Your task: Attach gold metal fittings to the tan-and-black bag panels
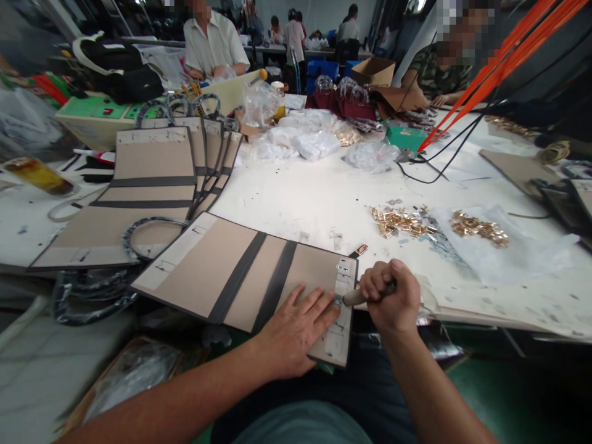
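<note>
A beige panel with two dark bands lies at the table's front edge, its near right corner jutting over my lap. My left hand rests flat on the panel with its fingers stretched toward the pale strip at the right end. In my right hand is a tool with a thick tan handle, gripped in a fist. The tool's end meets a small metal piece on that strip, just past my left fingertips. What kind of tool it is, I cannot make out.
Overlapping similar panels with plastic-wrapped handles lie left. Small gold metal parts are heaped right, more on a clear plastic sheet. Orange straps hang over the table. Co-workers sit across it.
</note>
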The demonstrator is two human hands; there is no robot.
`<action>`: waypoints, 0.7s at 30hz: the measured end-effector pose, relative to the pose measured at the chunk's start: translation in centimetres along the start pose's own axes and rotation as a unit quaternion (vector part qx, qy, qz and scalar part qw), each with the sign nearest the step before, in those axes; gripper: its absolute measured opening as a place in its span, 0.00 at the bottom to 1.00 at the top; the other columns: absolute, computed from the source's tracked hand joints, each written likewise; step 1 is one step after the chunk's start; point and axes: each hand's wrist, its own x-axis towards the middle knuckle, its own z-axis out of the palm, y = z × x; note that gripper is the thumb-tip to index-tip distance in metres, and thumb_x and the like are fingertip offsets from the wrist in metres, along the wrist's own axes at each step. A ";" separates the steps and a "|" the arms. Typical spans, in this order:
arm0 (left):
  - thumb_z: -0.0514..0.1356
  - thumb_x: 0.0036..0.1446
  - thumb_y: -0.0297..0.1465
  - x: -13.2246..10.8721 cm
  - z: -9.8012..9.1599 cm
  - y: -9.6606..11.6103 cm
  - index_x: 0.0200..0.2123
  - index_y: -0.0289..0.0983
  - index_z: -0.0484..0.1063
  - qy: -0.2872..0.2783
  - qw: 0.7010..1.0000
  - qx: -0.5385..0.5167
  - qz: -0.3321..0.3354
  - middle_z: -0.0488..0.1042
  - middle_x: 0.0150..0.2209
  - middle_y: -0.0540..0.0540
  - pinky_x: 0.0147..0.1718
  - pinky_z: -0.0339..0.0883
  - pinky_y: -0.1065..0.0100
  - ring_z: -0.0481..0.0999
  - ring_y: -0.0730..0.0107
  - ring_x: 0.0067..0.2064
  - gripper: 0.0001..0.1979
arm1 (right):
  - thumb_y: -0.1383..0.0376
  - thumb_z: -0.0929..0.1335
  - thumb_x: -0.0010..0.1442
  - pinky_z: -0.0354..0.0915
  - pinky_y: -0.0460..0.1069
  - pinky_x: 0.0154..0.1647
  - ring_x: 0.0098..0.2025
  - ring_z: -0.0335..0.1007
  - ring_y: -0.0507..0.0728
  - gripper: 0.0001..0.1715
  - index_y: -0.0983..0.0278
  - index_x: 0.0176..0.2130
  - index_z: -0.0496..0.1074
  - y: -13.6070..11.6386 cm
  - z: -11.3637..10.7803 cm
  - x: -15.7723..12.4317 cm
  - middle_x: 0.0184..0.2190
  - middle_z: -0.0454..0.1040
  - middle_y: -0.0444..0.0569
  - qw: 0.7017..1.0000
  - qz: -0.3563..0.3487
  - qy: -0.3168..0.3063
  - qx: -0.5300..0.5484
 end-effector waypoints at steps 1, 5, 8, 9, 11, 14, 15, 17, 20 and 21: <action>0.62 0.63 0.48 0.0 0.0 -0.1 0.75 0.36 0.50 0.000 1.000 0.001 0.004 0.49 0.76 0.36 0.73 0.32 0.40 0.47 0.45 0.76 0.45 | 0.56 0.71 0.63 0.52 0.47 0.16 0.15 0.50 0.49 0.23 0.60 0.24 0.61 0.0 -0.1 0.1 0.17 0.55 0.36 1.000 0.002 0.010 0.005; 0.60 0.65 0.50 0.1 0.2 -0.4 0.74 0.34 0.51 -0.002 1.000 0.005 0.017 0.50 0.76 0.33 0.73 0.32 0.39 0.46 0.43 0.76 0.43 | 0.56 0.71 0.62 0.53 0.46 0.16 0.15 0.49 0.48 0.23 0.61 0.23 0.59 0.1 -0.7 0.5 0.17 0.53 0.36 0.998 0.015 0.040 0.034; 0.59 0.66 0.49 0.2 0.5 -0.6 0.74 0.34 0.53 -0.002 1.000 0.004 0.022 0.51 0.75 0.33 0.73 0.31 0.39 0.46 0.42 0.76 0.42 | 0.56 0.70 0.61 0.53 0.45 0.16 0.15 0.47 0.48 0.23 0.61 0.23 0.57 0.2 -0.9 0.7 0.17 0.53 0.36 0.997 0.024 0.054 0.051; 0.59 0.66 0.49 0.2 0.5 -0.7 0.73 0.34 0.53 -0.001 1.000 0.002 0.022 0.52 0.75 0.33 0.73 0.31 0.40 0.46 0.42 0.76 0.41 | 0.56 0.70 0.62 0.52 0.45 0.16 0.15 0.46 0.48 0.23 0.61 0.23 0.57 0.3 -0.8 0.7 0.17 0.52 0.36 0.997 0.024 0.055 0.051; 0.59 0.66 0.48 0.2 0.6 -0.7 0.73 0.34 0.54 0.005 1.000 -0.001 0.021 0.53 0.75 0.33 0.74 0.31 0.40 0.47 0.43 0.76 0.40 | 0.55 0.70 0.62 0.51 0.45 0.16 0.15 0.46 0.48 0.23 0.60 0.24 0.57 0.6 -0.4 0.6 0.17 0.52 0.35 0.998 0.018 0.050 0.039; 0.62 0.64 0.45 0.2 0.5 -0.6 0.73 0.34 0.55 0.009 1.000 -0.002 0.022 0.54 0.74 0.32 0.74 0.33 0.41 0.50 0.43 0.75 0.41 | 0.55 0.70 0.64 0.49 0.46 0.15 0.15 0.47 0.49 0.24 0.60 0.24 0.59 1.2 0.8 0.2 0.17 0.54 0.36 1.000 -0.013 0.012 -0.017; 0.63 0.62 0.45 0.2 0.4 -0.6 0.73 0.34 0.55 0.010 1.000 -0.002 0.021 0.55 0.74 0.32 0.74 0.34 0.41 0.50 0.43 0.75 0.42 | 0.55 0.70 0.66 0.50 0.47 0.15 0.15 0.49 0.49 0.24 0.59 0.24 0.60 1.4 1.3 0.0 0.16 0.55 0.36 0.998 -0.023 -0.010 -0.052; 0.66 0.58 0.42 0.1 0.2 -0.5 0.72 0.34 0.55 0.011 1.000 0.000 0.018 0.55 0.74 0.32 0.74 0.35 0.42 0.50 0.43 0.75 0.44 | 0.55 0.71 0.68 0.52 0.47 0.17 0.16 0.53 0.50 0.26 0.60 0.23 0.62 1.5 2.4 -0.1 0.16 0.59 0.38 0.988 -0.028 -0.064 -0.141; 0.68 0.55 0.41 -0.1 0.2 -0.3 0.72 0.35 0.55 0.016 1.000 -0.007 0.009 0.56 0.73 0.33 0.75 0.36 0.44 0.50 0.45 0.75 0.46 | 0.53 0.70 0.70 0.55 0.48 0.19 0.17 0.56 0.50 0.30 0.60 0.21 0.62 1.2 3.6 0.0 0.15 0.62 0.40 0.956 -0.004 -0.137 -0.259; 0.69 0.55 0.41 -0.2 0.2 -0.2 0.71 0.35 0.56 0.022 1.000 -0.011 0.005 0.57 0.73 0.34 0.75 0.37 0.44 0.50 0.46 0.75 0.45 | 0.53 0.70 0.70 0.55 0.48 0.20 0.17 0.56 0.50 0.31 0.60 0.20 0.62 1.0 3.7 0.1 0.14 0.62 0.40 0.949 -0.002 -0.148 -0.277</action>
